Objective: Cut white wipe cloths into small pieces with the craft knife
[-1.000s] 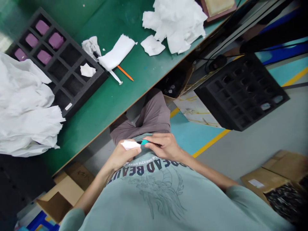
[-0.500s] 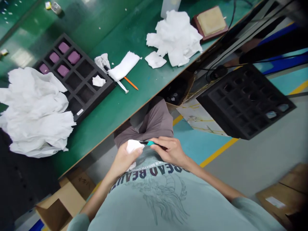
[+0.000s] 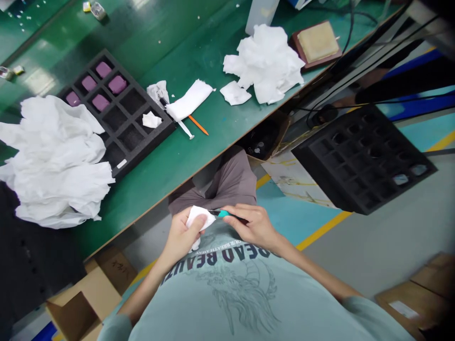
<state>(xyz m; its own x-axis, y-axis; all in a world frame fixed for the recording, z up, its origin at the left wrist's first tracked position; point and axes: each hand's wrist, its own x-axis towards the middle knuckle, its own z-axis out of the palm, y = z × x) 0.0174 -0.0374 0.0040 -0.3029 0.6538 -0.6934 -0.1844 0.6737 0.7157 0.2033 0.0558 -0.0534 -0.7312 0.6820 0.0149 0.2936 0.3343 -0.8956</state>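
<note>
In the head view my left hand [image 3: 183,237] is closed around a folded piece of white tissue [image 3: 199,218], held in front of my shirt above my lap. Whether anything is wrapped inside the tissue cannot be seen. My right hand [image 3: 254,225] grips a slim tool with a teal and black handle [image 3: 223,213]. Its dark, narrow end points left and meets the edge of the tissue. The tip is too small to make out, and my fingers cover the rear of the handle.
On the green table [image 3: 156,166] lie a black foam tray [image 3: 142,154] with several purple pieces, two heaps of white tissue [image 3: 60,161] [image 3: 266,61], an orange stick [image 3: 199,125] and a sponge pad [image 3: 318,41]. Another black tray [image 3: 362,156] stands right; an open carton [image 3: 80,308] sits lower left.
The view has shifted slightly, so the table items appear a little lower and further right. The left hand has turned the tissue slightly; both hands keep their holds.
</note>
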